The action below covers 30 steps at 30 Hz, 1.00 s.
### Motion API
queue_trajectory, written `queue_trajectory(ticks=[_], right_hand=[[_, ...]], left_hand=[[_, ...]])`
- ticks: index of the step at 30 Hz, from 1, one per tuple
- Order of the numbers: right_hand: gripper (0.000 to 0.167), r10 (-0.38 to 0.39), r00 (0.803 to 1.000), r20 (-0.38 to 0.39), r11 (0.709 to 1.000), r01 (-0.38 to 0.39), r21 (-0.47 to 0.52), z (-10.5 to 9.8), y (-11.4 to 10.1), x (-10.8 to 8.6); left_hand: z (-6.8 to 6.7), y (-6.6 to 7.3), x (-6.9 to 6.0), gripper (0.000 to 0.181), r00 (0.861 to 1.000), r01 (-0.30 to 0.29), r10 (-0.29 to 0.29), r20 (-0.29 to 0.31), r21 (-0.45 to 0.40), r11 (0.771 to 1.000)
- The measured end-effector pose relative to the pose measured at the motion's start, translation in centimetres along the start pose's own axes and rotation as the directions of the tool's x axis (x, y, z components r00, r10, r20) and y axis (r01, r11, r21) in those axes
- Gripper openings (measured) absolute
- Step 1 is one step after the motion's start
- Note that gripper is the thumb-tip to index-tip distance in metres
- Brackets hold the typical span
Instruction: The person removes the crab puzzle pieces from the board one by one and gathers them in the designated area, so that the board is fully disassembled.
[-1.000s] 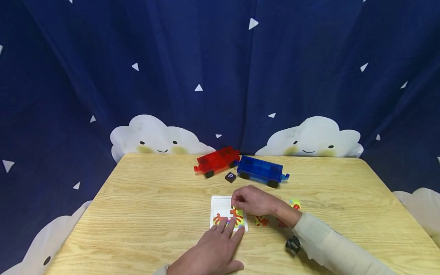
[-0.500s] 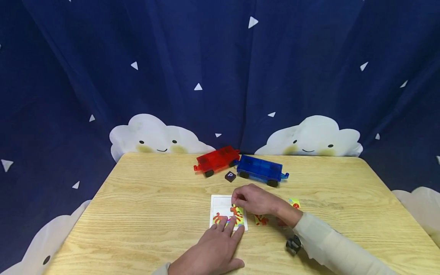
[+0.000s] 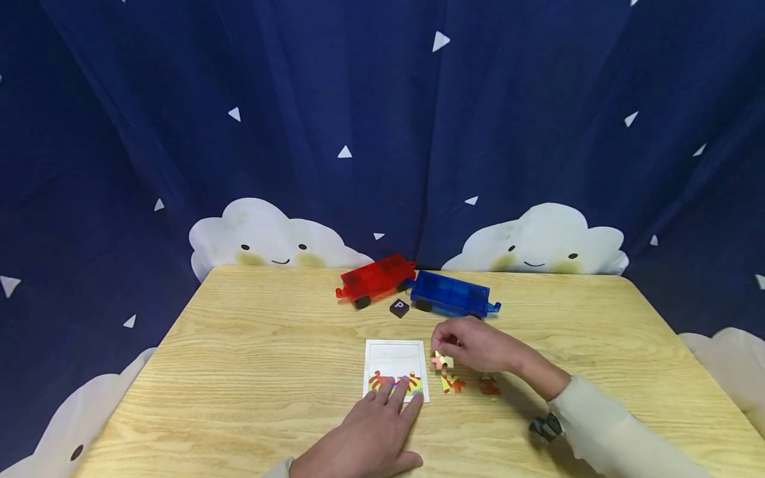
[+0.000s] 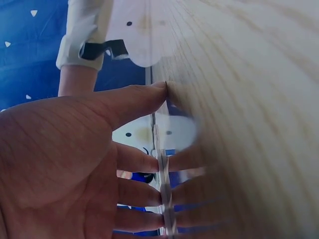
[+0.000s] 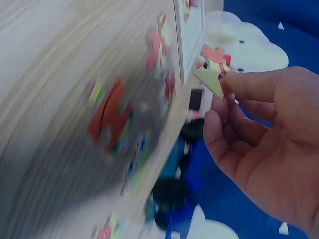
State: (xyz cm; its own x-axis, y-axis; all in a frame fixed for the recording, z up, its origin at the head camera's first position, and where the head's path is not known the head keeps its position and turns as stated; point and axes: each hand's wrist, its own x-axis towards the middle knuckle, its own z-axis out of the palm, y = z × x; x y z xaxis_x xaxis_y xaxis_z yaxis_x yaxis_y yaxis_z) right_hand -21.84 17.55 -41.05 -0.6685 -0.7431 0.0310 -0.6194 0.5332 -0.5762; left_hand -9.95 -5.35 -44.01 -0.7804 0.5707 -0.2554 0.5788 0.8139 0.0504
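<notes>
A white-framed puzzle board lies on the table, with red-and-yellow pieces filling its near row. My left hand rests on that near edge with fingers straight and spread; in the left wrist view its fingertips touch the board's side and surface. Just right of the board, my right hand pinches a yellow-and-red jigsaw piece between thumb and fingers, held above the tabletop. Below it lie two loose pieces, one nearer and one farther right.
Behind the board stand a red toy wagon and a blue toy wagon, end to end. A small dark tile marked P sits in front of them. A dark blue curtain hangs behind the table.
My right hand has moved right, off the board, carrying the jigsaw piece that was over the board's right side. My left hand stays in place.
</notes>
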Motion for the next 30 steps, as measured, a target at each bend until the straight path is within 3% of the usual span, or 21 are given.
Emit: queue_trajectory(ticks=[7, 11, 19, 25, 30], right_hand=[[0.015, 0.033, 0.999, 0.013, 0.999, -0.033, 0.036, -1.4, 1.5, -3.4], [0.016, 0.040, 0.999, 0.027, 0.999, -0.040, 0.032, -1.9, 2.4, -5.0], [0.014, 0.120, 0.991, 0.066, 0.991, -0.124, 0.053, -2.9, 3.8, -8.3], [0.014, 0.176, 0.981, 0.086, 0.982, -0.181, 0.053, -3.2, 4.8, -9.8], [0.013, 0.157, 0.984, 0.086, 0.985, -0.162, 0.053, -3.0, 5.5, -10.5]], left_hand=[[0.0, -0.1, -0.1, 0.083, 1.000, -0.007, 0.007, 0.004, -0.020, 1.000], [0.2, -0.2, -0.2, 0.084, 1.000, -0.007, 0.007, -0.006, 0.010, 1.000], [0.2, 0.0, -0.3, 0.084, 1.000, -0.018, 0.018, -0.017, 0.016, 1.000], [0.2, 0.0, -0.1, 0.084, 1.000, -0.013, 0.013, -0.008, 0.039, 0.999], [0.2, 0.1, -0.2, 0.084, 1.000, -0.012, 0.013, -0.008, 0.030, 0.999]])
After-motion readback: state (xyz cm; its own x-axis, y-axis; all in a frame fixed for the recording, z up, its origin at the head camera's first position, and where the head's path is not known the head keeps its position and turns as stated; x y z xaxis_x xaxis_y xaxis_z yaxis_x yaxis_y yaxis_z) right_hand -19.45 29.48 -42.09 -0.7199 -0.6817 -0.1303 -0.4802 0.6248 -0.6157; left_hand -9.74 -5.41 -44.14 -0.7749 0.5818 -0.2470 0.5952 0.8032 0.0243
